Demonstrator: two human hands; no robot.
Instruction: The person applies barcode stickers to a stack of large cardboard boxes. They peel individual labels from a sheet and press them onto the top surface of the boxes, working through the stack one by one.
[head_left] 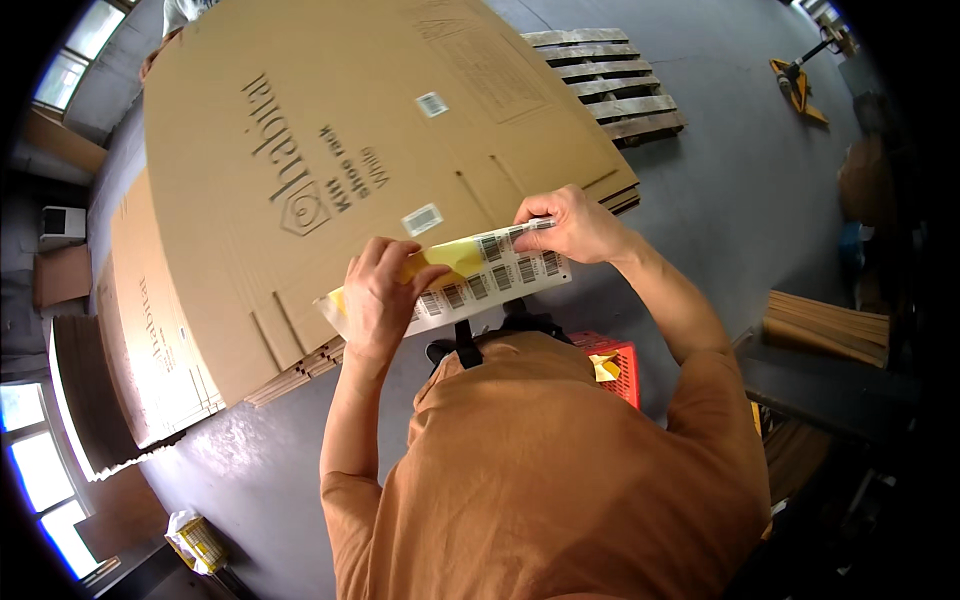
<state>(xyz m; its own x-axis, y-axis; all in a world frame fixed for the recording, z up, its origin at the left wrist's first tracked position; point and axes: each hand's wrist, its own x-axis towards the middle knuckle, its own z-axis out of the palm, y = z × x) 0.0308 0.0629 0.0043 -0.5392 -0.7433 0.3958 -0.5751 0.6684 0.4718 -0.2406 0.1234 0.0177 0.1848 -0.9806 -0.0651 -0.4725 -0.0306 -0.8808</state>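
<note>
My brown-orange short-sleeved shirt (560,450) fills the view nearest me, and my two bare forearms reach out past it. My left hand (378,300) grips the left part of a long white paper sheet printed with rows of black barcodes (475,287), thumb and fingers pinched on it. My right hand (578,225) pinches the sheet's upper edge near its right end, where a small piece curls up between thumb and fingertips. A yellow area (458,256) shows along the sheet's upper left. I hold the sheet in front of me, slanting up to the right, across the near edge of a big stack of flat brown cardboard cartons (370,120); I cannot tell whether it touches them.

Low on my right, a red perforated plastic crate (628,360) holds crumpled yellow paper (605,368). On the stack's top carton are two small white barcode labels (422,219). Another cardboard stack (150,340) lies to the left. Farther off, a slatted wooden pallet (620,85) rests on the grey floor (720,150), and beyond it to the right stands a yellow pallet jack (795,90).
</note>
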